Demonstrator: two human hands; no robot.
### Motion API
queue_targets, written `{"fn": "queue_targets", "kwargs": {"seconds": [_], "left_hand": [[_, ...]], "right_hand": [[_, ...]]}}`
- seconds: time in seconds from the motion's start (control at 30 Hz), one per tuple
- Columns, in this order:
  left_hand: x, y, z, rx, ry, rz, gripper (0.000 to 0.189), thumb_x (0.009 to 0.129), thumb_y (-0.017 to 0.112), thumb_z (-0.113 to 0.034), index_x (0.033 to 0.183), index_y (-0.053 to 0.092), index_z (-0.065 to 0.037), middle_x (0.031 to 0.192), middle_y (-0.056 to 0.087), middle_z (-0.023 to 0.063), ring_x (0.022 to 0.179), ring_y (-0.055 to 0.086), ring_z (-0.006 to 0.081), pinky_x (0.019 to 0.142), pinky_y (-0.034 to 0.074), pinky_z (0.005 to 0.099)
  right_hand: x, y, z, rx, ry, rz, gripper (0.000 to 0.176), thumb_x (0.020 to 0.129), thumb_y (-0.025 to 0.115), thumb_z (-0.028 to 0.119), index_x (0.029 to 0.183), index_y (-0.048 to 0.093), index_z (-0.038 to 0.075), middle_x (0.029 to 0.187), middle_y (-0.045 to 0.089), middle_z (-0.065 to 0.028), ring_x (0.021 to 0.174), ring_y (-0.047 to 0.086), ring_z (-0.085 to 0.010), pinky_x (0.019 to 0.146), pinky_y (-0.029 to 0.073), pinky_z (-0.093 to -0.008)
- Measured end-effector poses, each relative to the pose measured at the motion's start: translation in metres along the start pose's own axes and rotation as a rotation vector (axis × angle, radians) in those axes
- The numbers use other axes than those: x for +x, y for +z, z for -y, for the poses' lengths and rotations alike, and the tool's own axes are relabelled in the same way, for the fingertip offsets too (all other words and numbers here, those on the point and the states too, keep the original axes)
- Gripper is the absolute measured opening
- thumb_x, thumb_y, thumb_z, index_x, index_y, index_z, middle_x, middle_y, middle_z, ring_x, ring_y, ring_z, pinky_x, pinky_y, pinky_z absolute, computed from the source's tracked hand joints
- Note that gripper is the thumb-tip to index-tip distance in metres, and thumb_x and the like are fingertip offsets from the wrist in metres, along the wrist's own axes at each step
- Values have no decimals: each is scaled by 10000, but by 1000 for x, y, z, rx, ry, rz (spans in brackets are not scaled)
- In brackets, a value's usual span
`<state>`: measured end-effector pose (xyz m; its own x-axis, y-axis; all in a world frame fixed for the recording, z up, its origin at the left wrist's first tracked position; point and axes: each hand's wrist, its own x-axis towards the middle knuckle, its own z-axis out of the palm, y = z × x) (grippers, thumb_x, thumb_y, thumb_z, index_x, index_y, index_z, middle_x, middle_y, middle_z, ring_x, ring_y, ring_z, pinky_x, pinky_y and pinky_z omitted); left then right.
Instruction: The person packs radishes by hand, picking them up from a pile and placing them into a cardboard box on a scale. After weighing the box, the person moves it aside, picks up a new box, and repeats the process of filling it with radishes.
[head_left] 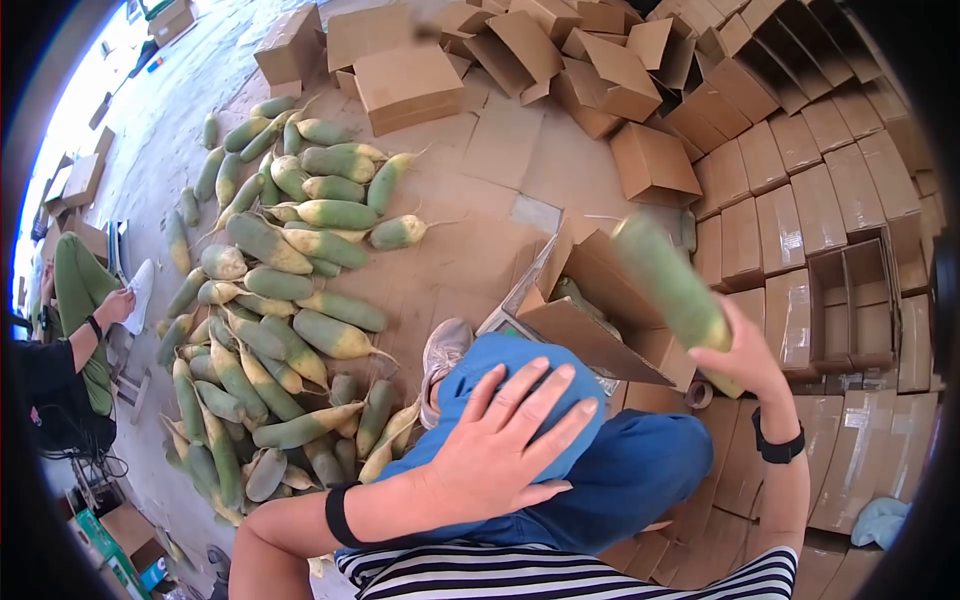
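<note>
A large green radish (665,285), slightly blurred, is in my right hand (745,355), whose fingers wrap round its pale yellowish end. It is held up over the right side of an open cardboard box (590,330). Part of another green radish (575,300) shows inside that box; the rest of the inside is hidden. My left hand (515,430) lies with fingers spread on my blue-trousered knee (540,375) and holds nothing. To the left, a big heap of green radishes (290,270) covers the floor.
Open cardboard boxes (600,75) lie jumbled at the back. Closed, taped boxes (780,225) are stacked along the right. A roll of tape (700,394) lies near the open box. Another person (85,320) sits at the far left.
</note>
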<state>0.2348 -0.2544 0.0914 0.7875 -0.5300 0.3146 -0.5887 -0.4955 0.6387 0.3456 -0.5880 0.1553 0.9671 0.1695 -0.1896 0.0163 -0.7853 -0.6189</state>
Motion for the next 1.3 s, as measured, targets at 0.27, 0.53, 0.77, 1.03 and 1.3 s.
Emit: {"fn": "queue_targets", "kwargs": {"seconds": [0.27, 0.53, 0.77, 1.03, 1.3], "left_hand": [[2, -4, 9, -11, -31, -32, 818, 668, 803, -448, 1355, 486, -137, 1418, 396, 174, 1295, 399, 392, 1044, 328, 542], [6, -4, 12, -74, -67, -29, 756, 702, 781, -443, 1346, 502, -160, 1417, 418, 165, 1290, 419, 367, 1045, 337, 528], [6, -1, 14, -120, -72, -36, 768, 708, 774, -451, 1356, 487, -158, 1435, 407, 159, 1308, 406, 354, 1052, 316, 516], [4, 4, 14, -151, -25, -30, 846, 675, 789, -436, 1395, 442, -155, 1478, 342, 165, 1338, 365, 356, 1054, 316, 524], [3, 10, 14, -201, 20, -64, 980, 599, 840, -394, 1429, 384, -140, 1492, 300, 172, 1362, 320, 362, 1054, 312, 533]], "right_hand": [[65, 53, -90, -423, 153, 457, 891, 630, 755, 496, 1311, 470, -2, 1157, 616, -256, 1078, 592, -378, 928, 460, -405], [110, 100, -149, -252, 76, 687, 902, 671, 764, 515, 1332, 440, -6, 1228, 575, -259, 1154, 557, -370, 982, 431, -388], [109, 130, -190, -179, 62, 775, 932, 724, 789, 399, 1407, 311, -18, 1289, 524, -273, 1216, 515, -359, 1030, 396, -362], [98, 124, -166, -272, 85, 902, 849, 751, 725, 214, 1452, 284, 27, 1376, 466, -242, 1265, 474, -343, 1061, 372, -358], [72, 71, -71, -219, -98, 504, 511, 817, 635, 138, 1297, 510, 14, 1194, 596, -198, 1078, 597, -307, 948, 464, -370]]}}
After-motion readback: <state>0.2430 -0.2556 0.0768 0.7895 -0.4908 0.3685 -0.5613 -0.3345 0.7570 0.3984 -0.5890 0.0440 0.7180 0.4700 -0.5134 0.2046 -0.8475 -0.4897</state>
